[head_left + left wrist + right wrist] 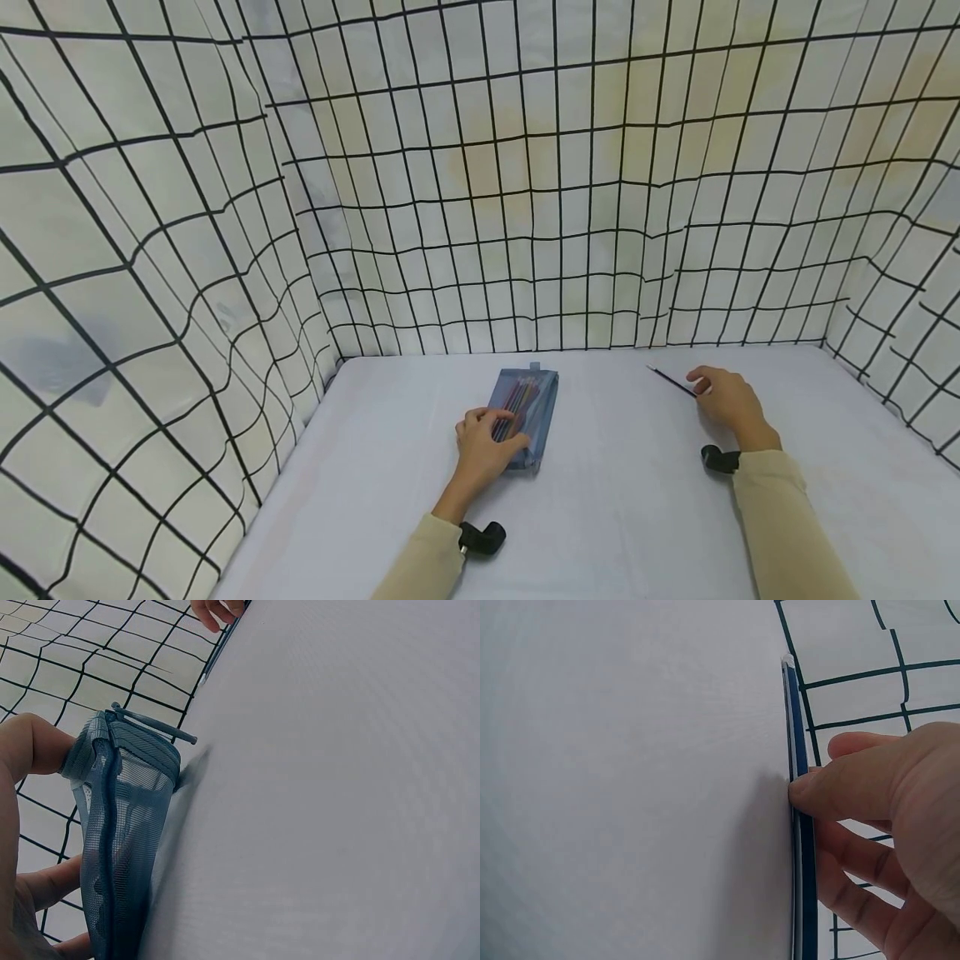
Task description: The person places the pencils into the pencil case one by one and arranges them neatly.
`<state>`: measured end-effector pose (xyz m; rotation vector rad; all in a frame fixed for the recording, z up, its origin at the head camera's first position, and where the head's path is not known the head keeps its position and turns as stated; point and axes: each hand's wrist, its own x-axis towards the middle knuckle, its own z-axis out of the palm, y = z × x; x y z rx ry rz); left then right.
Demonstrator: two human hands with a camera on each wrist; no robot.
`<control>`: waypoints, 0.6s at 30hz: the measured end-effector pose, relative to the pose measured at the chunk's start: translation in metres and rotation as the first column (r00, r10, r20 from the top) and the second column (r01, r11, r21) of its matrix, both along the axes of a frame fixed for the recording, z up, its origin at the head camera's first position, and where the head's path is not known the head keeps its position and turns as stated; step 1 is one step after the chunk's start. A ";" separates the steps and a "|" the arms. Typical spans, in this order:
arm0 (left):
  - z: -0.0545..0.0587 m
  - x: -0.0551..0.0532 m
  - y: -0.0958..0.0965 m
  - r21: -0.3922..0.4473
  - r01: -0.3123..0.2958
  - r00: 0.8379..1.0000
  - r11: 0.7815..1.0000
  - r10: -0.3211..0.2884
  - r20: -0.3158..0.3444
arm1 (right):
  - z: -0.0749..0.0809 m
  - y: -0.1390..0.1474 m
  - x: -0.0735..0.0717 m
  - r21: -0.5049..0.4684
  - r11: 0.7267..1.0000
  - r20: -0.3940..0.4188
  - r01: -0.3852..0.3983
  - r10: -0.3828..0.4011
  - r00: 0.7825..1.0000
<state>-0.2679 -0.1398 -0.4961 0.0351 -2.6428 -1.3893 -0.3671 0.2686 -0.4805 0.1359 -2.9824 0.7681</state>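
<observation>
A blue mesh pencil pouch (546, 417) lies on the white table, and several pencils (521, 392) show through its top. My left hand (483, 446) holds it from the near left side, with thumb and bent fingers spread across it. In the left wrist view the thumb is at the corner of the zipped end of the pouch (124, 840), its tip hidden behind the edge. Off to the right, my right hand (727, 404) pinches a slim dark blue pencil (802, 855) between thumb and fingers. That pencil points towards the back left, low over the table.
The white tabletop (600, 517) stretches between the two hands. Behind it and at both sides stands a pale cloth wall with a black grid net (480, 208). A black camera mount sits on the left wrist (482, 539) and another on the right wrist (720, 459).
</observation>
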 end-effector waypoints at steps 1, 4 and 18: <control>0.000 0.000 0.000 0.000 0.001 1.000 1.000 -0.001 0.000 | 0.000 0.000 0.000 0.001 1.000 0.003 0.000 0.000 1.000; -0.001 -0.001 0.000 0.004 0.001 1.000 1.000 -0.001 0.004 | 0.000 -0.001 0.000 -0.001 1.000 0.015 0.001 -0.001 1.000; -0.001 0.000 0.001 0.013 0.005 1.000 1.000 -0.005 0.004 | 0.012 -0.014 -0.003 -0.016 0.999 0.009 -0.038 0.038 0.999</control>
